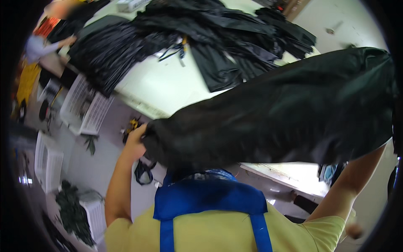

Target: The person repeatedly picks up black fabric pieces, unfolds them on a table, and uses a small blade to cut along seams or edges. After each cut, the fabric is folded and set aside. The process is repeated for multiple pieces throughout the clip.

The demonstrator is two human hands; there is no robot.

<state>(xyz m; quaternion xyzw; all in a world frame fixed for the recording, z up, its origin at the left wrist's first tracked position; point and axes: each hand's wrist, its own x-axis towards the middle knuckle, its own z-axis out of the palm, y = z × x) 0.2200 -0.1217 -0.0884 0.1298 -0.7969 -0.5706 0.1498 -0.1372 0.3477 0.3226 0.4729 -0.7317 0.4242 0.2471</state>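
Bright, even light with glare on the white table (168, 84), motion blur, fisheye bending, black vignette.

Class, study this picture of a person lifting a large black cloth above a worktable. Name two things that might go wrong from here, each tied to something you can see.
1. The black cloth is spread wide and raised, hiding the right hand and part of the white table; it may snag or sweep something unseen.
2. Only the left hand shows a grip, bunched at one edge, so the cloth might slip and drop to the floor, where baskets stand.
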